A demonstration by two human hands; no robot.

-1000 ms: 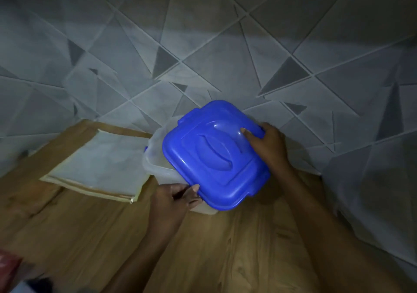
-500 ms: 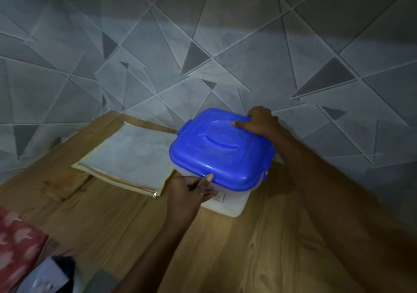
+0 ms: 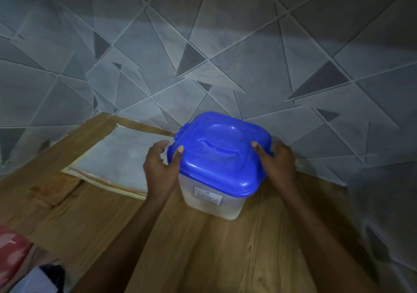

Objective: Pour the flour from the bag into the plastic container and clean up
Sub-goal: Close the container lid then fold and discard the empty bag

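Wooden table [image 3: 203, 247]; container [image 3: 211, 199] label unreadable.

We see a bright blue lid [image 3: 220, 155] on a translucent whitish plastic container [image 3: 212, 200] with a small white label [image 3: 208, 198] bearing dark print too small to read. We note the table [image 3: 203, 252] is warm brown wood grain, the flat bag [image 3: 121, 164] on it pale grey-white with yellowish-tan edges, and the wall [image 3: 225, 51] grey, cut by thin lines into triangles, some darker grey. At lower left we see red cloth [image 3: 13, 250] with pale marks and a blurred black-and-white thing [image 3: 42, 279].
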